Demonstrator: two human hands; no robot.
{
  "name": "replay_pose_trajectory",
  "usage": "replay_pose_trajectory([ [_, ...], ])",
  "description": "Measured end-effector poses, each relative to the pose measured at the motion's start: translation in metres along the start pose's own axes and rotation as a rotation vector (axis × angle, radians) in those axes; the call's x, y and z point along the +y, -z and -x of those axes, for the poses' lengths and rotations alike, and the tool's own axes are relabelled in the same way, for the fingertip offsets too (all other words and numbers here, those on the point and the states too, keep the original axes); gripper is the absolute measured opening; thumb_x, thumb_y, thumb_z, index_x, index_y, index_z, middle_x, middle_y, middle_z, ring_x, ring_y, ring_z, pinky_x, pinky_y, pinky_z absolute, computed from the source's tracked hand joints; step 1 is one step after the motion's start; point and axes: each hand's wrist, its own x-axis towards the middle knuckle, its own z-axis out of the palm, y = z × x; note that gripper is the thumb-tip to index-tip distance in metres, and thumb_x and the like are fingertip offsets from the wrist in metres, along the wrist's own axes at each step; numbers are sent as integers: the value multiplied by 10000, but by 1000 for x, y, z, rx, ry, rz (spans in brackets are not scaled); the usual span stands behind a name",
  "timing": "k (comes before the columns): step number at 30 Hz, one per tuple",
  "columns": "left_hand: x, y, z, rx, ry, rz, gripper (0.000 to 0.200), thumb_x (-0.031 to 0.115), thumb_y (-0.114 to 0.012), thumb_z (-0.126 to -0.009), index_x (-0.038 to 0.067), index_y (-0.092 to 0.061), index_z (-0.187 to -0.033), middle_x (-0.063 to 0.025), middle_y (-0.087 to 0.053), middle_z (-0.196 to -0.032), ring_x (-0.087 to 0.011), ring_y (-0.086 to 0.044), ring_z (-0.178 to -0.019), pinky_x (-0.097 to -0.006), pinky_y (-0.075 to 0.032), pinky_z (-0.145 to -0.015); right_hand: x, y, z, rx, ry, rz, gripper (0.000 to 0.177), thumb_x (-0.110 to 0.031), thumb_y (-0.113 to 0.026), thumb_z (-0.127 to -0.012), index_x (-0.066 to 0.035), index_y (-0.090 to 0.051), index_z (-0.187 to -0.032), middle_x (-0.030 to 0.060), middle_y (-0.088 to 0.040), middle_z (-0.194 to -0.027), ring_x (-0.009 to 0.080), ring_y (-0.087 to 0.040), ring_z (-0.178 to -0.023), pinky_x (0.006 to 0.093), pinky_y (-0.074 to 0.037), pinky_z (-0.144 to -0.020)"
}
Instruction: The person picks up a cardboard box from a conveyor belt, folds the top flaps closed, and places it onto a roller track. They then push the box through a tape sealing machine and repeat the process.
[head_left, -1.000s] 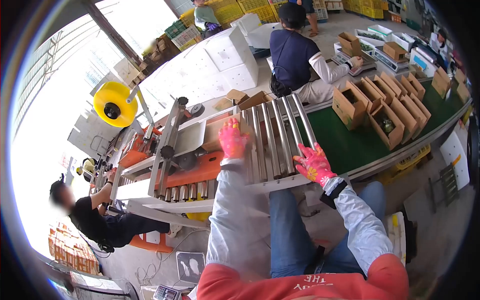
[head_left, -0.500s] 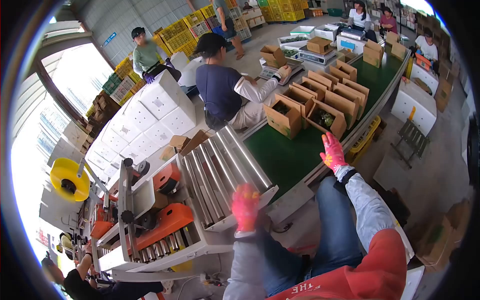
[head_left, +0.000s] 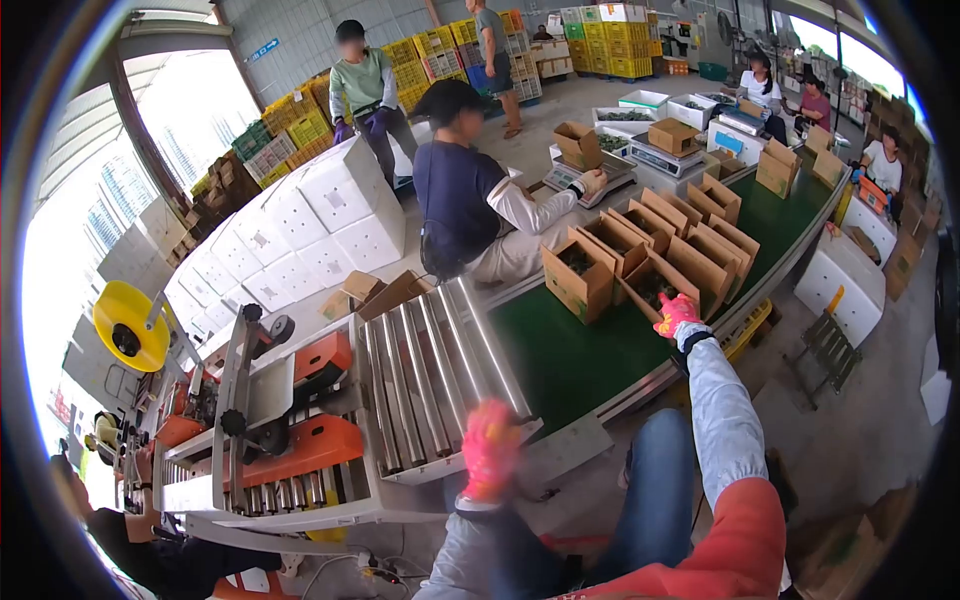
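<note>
My right hand (head_left: 678,315), in a pink glove, reaches over the near edge of the belt (head_left: 560,350) and touches the near side of an open box (head_left: 640,303). The box stands on the belt, with dark greens (head_left: 650,288) inside. The fingers look bent, but I cannot tell whether they pinch the card or only rest on it. My left hand (head_left: 490,450) hangs off the belt's left end, by the rollers (head_left: 432,362); it is too blurred for me to tell how its fingers stand, and I see nothing in it.

I judge the box light: stiff along its folds, softer mid-wall, so a hard squeeze could buckle it. The greens may bruise. Two opposite walls, near the corners, seem the best hold, since smooth card may slide under a glove. Other boxes (head_left: 742,245) stand close behind it on the belt, so the near wall is easiest to get at. Across the belt a person (head_left: 460,195) sits with a hand at a scale (head_left: 620,182).
</note>
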Motion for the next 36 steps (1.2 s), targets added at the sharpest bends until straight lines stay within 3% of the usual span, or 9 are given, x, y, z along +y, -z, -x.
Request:
replay_pose_trajectory([
  [6,51,-172,53,-358,589,1402,519,143,-509,-968,-1,-325,-1432,-101,-419,-1435,-178,-400,-1310,-273,-296,-1069,-101,27,53,-227,158,-48,294,-284,-662,-683,-61,-722,-866,174,-686,-888,330,-666,-871,424,-523,-810],
  [8,41,-224,56,-286,1641,1922,627,310,-536,-957,-4,-283,-1438,-119,-417,-1428,-213,-445,-1276,-317,-304,-1080,-139,47,78,-340,194,-109,477,-466,-698,-687,-37,-708,-895,191,-681,-915,344,-648,-928,444,-509,-819],
  [13,43,-208,48,-251,791,1885,730,614,-334,-935,74,-302,-1425,-120,-413,-1431,-325,-443,-1271,-473,-341,-1069,-163,78,126,-176,485,-252,457,-483,-702,-675,-31,-667,-739,180,-656,-750,372,-635,-760,449,-496,-713],
  [14,44,-192,38,-236,1115,2210,734,617,-319,-937,80,-282,-1436,-114,-400,-1441,-324,-428,-1285,-473,-335,-1076,-160,97,138,-105,483,-336,468,-479,-702,-678,-18,-660,-745,194,-643,-742,379,-627,-760,451,-486,-701],
  [19,67,-62,-8,-29,803,1840,601,482,-420,-969,139,-275,-1441,-78,-377,-1436,-290,-393,-1303,-509,-309,-1087,-165,160,156,223,711,-651,392,-417,-697,-739,-56,-699,-891,189,-636,-751,374,-628,-742,443,-483,-679],
  [25,-17,31,16,66,734,1150,612,182,-558,-953,-2,-254,-1451,-97,-486,-1265,-198,-493,-1164,-340,-416,-992,-252,156,92,-308,724,-688,534,-430,-729,-760,-70,-618,-1138,173,-645,-1063,305,-560,-1081,414,-440,-907],
  [28,-42,80,-14,662,297,310,639,99,-565,-935,20,-220,-1468,-123,-436,-1390,-178,-480,-1194,-291,-436,-950,-284,164,63,-870,821,-659,692,-436,-768,-733,-79,-525,-1273,174,-591,-1186,274,-529,-1150,374,-453,-922],
  [33,-43,138,-52,172,620,687,281,160,-636,-888,28,-623,-1135,-62,-662,-985,-159,-575,-969,-287,-439,-840,-286,133,98,-366,946,-603,751,-503,-788,-679,-85,-537,-1250,117,-482,-1349,298,-349,-1319,415,-317,-1069],
  [36,-29,147,-49,177,267,249,210,214,-601,-920,16,-663,-947,-8,-633,-815,-107,-574,-767,-257,-466,-705,-277,130,132,-225,1036,-538,608,-564,-724,-708,-165,-637,-1158,49,-418,-1433,339,-288,-1352,482,-258,-1094],
])
